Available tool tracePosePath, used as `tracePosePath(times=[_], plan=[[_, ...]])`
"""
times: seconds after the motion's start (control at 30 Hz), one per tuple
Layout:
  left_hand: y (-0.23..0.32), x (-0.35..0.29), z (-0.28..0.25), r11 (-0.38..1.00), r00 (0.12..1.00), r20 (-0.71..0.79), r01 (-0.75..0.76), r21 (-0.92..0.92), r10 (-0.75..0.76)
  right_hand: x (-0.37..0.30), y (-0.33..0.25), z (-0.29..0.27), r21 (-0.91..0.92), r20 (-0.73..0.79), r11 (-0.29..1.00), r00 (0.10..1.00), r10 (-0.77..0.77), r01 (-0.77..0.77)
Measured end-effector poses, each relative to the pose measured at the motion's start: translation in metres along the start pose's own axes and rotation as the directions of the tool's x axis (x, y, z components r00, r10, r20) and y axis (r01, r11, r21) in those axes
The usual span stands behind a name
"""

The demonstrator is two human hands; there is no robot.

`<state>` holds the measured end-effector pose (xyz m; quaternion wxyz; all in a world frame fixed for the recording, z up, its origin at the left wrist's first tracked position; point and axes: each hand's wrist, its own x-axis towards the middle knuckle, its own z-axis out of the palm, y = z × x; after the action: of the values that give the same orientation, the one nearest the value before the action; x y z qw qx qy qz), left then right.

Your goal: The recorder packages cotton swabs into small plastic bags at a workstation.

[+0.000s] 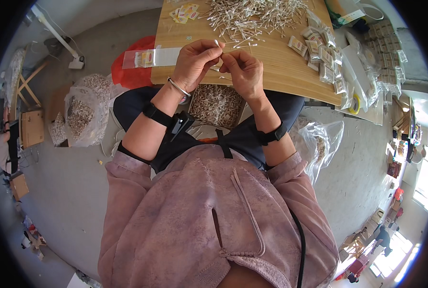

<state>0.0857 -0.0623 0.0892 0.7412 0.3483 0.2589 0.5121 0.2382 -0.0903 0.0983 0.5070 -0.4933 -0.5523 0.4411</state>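
Both hands meet above the front edge of the wooden table [267, 67]. My left hand [195, 63] is closed in a pinch on a cotton swab [217, 43], whose white tip sticks up past the fingertips. Close beside it, my right hand [243, 73] has its fingers pressed together; what they hold, if anything, is too small to make out. A large heap of loose cotton swabs [252, 17] covers the far part of the table. Left of my left hand lies a clear plastic strip [168, 56] with a small filled packet [144, 58] at its end.
Filled packets [319, 50] are piled at the table's right side. Yellow-and-white cards [184, 13] lie at the far left. Under the table edge stands a box of swabs [216, 104]. Bags of swabs [87, 108] sit on the floor at left, with a red bag [127, 69] nearby.
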Motion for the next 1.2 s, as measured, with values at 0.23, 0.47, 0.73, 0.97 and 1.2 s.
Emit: tracePosePath(times=[0.23,0.47,0.73,0.97,1.2], plan=[[-0.001,-0.001,-0.002,1.000,1.000,0.021,0.002,-0.016,-0.002,0.000,0.002,0.001,0.032,0.010,0.999,1.000,0.013,-0.013],[-0.002,-0.001,0.002,1.000,1.000,-0.008,0.007,0.010,-0.007,0.000,0.003,0.000,0.000,-0.014,1.000,1.000,-0.022,0.022],[0.001,-0.001,0.003,0.987,0.997,0.020,-0.080,0.140,0.078,-0.002,-0.002,0.002,-0.050,-0.022,0.999,1.000,-0.021,0.020],[0.003,-0.002,0.004,0.988,0.998,-0.021,-0.062,0.142,0.066,-0.002,-0.004,0.003,-0.051,-0.029,0.998,0.999,-0.043,0.041],[0.001,0.000,0.006,0.970,0.994,-0.068,-0.063,0.235,0.081,-0.004,-0.006,0.005,-0.080,-0.053,0.992,0.993,-0.102,0.097]])
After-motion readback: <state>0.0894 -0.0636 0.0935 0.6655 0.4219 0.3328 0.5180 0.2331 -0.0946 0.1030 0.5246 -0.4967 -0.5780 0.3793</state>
